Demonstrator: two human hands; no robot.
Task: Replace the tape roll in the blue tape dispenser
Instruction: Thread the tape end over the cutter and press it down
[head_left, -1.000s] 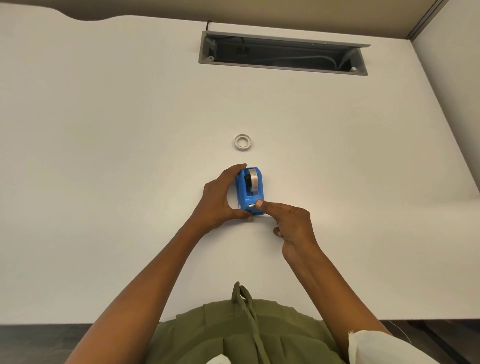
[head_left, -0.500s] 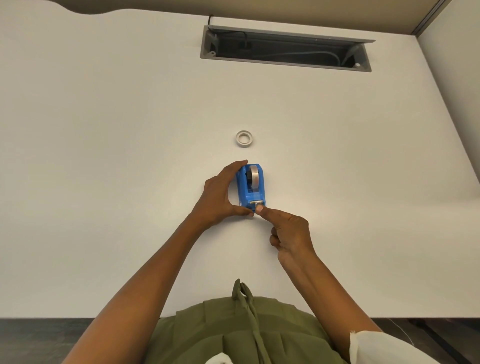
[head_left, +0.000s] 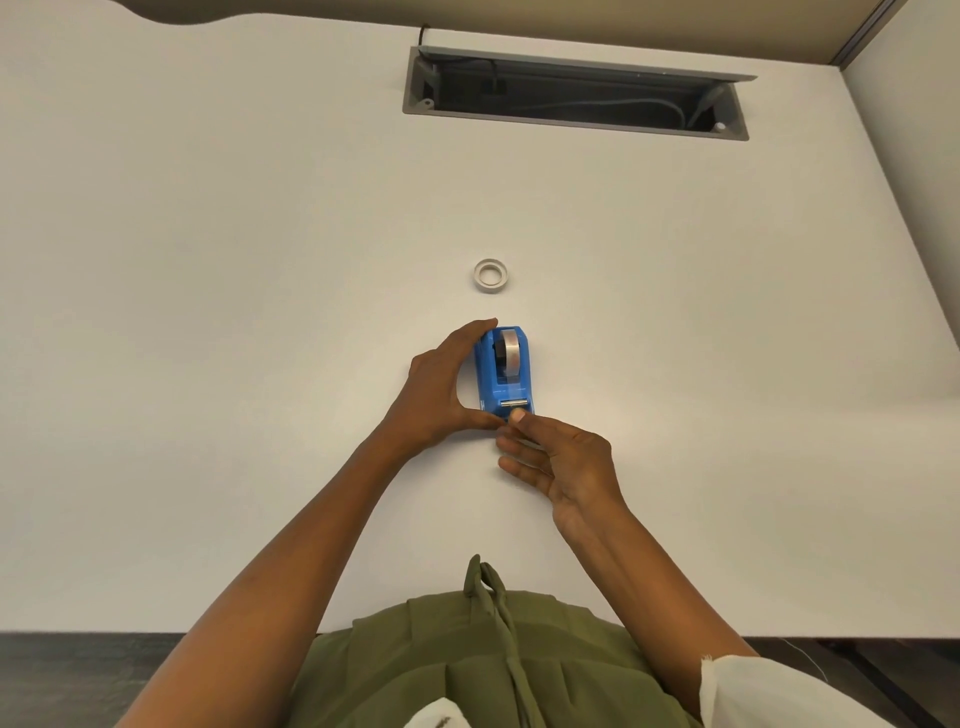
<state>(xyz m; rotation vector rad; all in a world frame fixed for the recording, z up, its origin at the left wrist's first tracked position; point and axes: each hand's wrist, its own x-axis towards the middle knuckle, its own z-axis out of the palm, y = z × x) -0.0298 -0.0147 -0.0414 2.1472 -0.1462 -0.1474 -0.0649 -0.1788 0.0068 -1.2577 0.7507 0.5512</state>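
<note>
A blue tape dispenser (head_left: 491, 384) stands on the white table (head_left: 208, 312) with a roll of clear tape (head_left: 511, 352) seated in it. My left hand (head_left: 439, 387) grips the dispenser from its left side, index finger at the far end and thumb at the near end. My right hand (head_left: 558, 460) is at the near end, thumb and index finger pinched together just below the metal cutter (head_left: 513, 402), apparently on the tape's free end. A small white ring, an empty tape core (head_left: 490, 276), lies flat on the table beyond the dispenser.
A grey open cable tray (head_left: 574, 93) with cables inside is sunk into the table at the back. A wall panel rises along the right side. The table's near edge runs just in front of my green clothing.
My right hand has slid toward me, from pressing on the cutter to pinching just below it, and its other fingers have spread. My left hand keeps its hold on the dispenser.
</note>
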